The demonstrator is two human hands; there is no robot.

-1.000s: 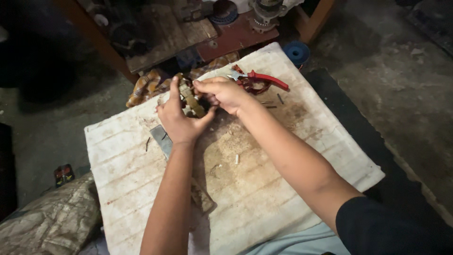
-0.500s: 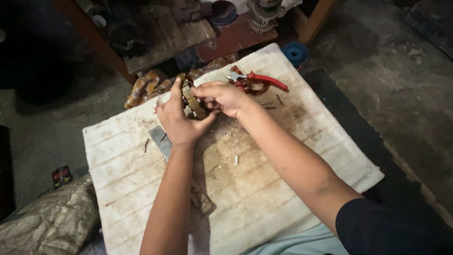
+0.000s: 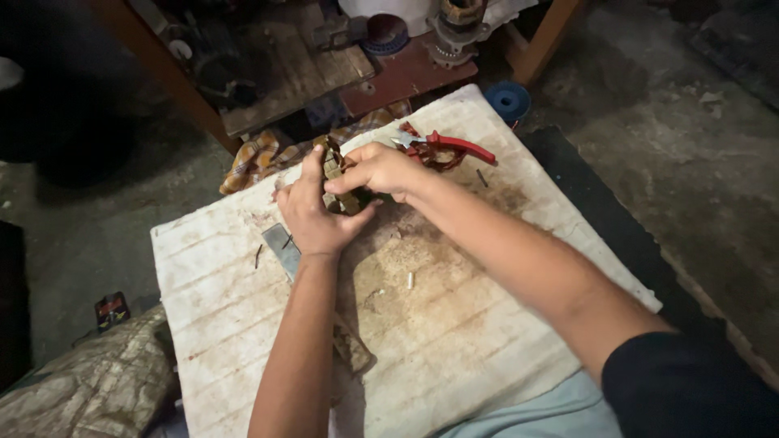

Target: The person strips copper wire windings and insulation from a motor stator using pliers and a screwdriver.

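Note:
My left hand [image 3: 312,215] and my right hand [image 3: 380,169] together hold a small brownish, dirty metal part [image 3: 334,172] above the far side of a stained white board [image 3: 454,341]. The left hand cups it from the near left with the forefinger raised along it. The right hand's fingers pinch its top from the right. Most of the part is hidden by my fingers. Red-handled pliers [image 3: 446,146] lie on the board just beyond my right hand, beside a tangle of reddish wire.
A flat grey metal piece [image 3: 281,243] lies on the board by my left wrist, with small bits [image 3: 410,281] scattered about. A checked cloth [image 3: 251,158], a blue spool [image 3: 507,101] and a cluttered wooden shelf [image 3: 308,65] lie beyond. A crumpled sack [image 3: 89,389] sits at the left.
Both hands stay on the part at the same spot; my left forefinger has lifted a little and the right fingers have shifted slightly on its top.

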